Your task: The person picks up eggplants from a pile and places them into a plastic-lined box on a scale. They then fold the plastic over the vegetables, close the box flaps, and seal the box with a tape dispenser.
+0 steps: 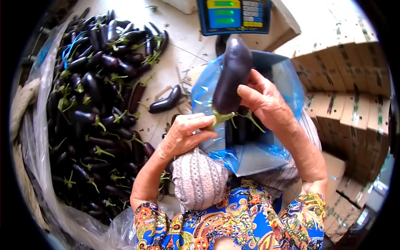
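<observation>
A large dark purple eggplant [234, 71] is held up in front of me, its green stem end down and its round end towards the scale. My left hand [187, 131] pinches the green cap at the stem end. The fingers and thumb of my right hand [264, 96] grip the eggplant's right side. Below it stands a container lined with a blue plastic bag [295, 85]. More eggplants [239, 134] lie inside, partly hidden by the held one and my hands.
A big heap of eggplants [93, 87] fills the left, edged by clear plastic sheeting [39, 146]. One loose eggplant [166, 100] lies on the floor. A scale display [234, 16] with green digits stands ahead. Cardboard boxes [350, 110] are stacked on the right.
</observation>
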{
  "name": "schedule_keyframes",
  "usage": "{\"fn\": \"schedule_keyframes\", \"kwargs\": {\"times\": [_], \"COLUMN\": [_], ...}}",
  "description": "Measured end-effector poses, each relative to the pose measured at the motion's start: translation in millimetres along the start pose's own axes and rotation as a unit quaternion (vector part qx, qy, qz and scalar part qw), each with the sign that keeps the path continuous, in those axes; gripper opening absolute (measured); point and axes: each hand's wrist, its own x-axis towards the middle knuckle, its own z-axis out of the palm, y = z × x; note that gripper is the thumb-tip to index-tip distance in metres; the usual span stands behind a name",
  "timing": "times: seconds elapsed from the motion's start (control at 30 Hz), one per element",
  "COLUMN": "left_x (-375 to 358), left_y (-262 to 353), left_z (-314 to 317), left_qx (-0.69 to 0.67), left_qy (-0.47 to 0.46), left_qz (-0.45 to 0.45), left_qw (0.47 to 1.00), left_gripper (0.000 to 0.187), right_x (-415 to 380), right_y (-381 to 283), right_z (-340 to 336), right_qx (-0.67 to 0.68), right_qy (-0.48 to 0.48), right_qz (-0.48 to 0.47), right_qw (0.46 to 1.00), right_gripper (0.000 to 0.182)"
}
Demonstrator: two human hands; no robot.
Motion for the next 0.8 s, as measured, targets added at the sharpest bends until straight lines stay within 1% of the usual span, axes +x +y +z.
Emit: {"fn": "schedule_keyframes", "kwargs": {"times": [0.07, 0.1, 0.13, 0.2, 0.27, 0.3, 0.33, 0.4, 0.47, 0.5, 0.6, 0.63, 0.73, 0.77, 0.8], "left_x": [13.6, 12.8, 10.4, 3.9, -4.3, -8.7, -13.0, -19.8, -24.4, -27.0, -36.7, -38.7, -43.5, -44.2, -45.0], "left_y": [10.6, 10.3, 4.4, -9.7, -25.4, -31.9, -37.2, -44.4, -51.0, -52.3, -62.9, -65.7, -76.8, -77.9, -80.5], "left_z": [3.0, -2.8, -2.2, -3.1, 2.2, 6.1, 8.3, 10.8, 12.6, 13.5, 16.5, 17.6, 29.9, 32.8, 34.7], "left_qx": [-0.046, -0.095, -0.146, -0.174, -0.191, -0.209, -0.226, -0.23, -0.212, -0.213, -0.232, -0.236, -0.279, -0.277, -0.279], "left_qy": [0.014, -0.022, 0.016, 0.071, 0.109, 0.116, 0.125, 0.135, 0.145, 0.151, 0.159, 0.161, 0.171, 0.159, 0.16], "left_qz": [0.038, -0.032, -0.039, -0.121, -0.165, -0.183, -0.202, -0.219, -0.234, -0.244, -0.259, -0.263, -0.286, -0.304, -0.306], "left_qw": [0.998, 0.995, 0.988, 0.975, 0.962, 0.954, 0.945, 0.939, 0.938, 0.934, 0.924, 0.921, 0.9, 0.898, 0.896], "left_gripper": [0.037, 0.042, 0.038, 0.033, 0.031, 0.032, 0.032, 0.031, 0.029, 0.029, 0.029, 0.029, 0.029, 0.03, 0.03], "right_x": [-23.0, -35.5, -43.5, -56.6, -55.5, -52.7, -45.5, -27.5, -10.9, -4.7, 4.8, 7.0, -4.0, -12.6, -16.7], "right_y": [-13.6, -22.8, -23.5, -14.5, -14.2, 0.9, 16.1, 32.3, 39.5, 36.7, 38.8, 49.3, 69.7, 72.1, 76.9], "right_z": [-19.0, -29.9, -42.5, -67.8, -73.0, -87.1, -102.5, -102.5, -100.9, -94.1, -84.1, -89.6, -93.6, -93.2, -90.9], "right_qx": [-0.041, -0.078, -0.102, -0.186, -0.307, -0.37, -0.466, -0.528, -0.61, -0.649, -0.685, -0.702, -0.717, -0.734, -0.771], "right_qy": [0.061, 0.092, 0.099, 0.148, 0.188, 0.199, 0.21, 0.219, 0.19, 0.179, 0.177, 0.16, 0.148, 0.131, 0.133], "right_qz": [0.037, 0.073, 0.079, 0.112, 0.173, 0.163, 0.158, 0.11, 0.093, 0.106, 0.105, 0.114, 0.07, 0.042, 0.013], "right_qw": [0.997, 0.99, 0.987, 0.965, 0.917, 0.893, 0.845, 0.813, 0.764, 0.732, 0.699, 0.684, 0.678, 0.665, 0.623], "right_gripper": [0.051, 0.053, 0.052, 0.051, 0.051, 0.059, 0.065, 0.063, 0.053, 0.049, 0.048, 0.055, 0.065, 0.07, 0.068]}}
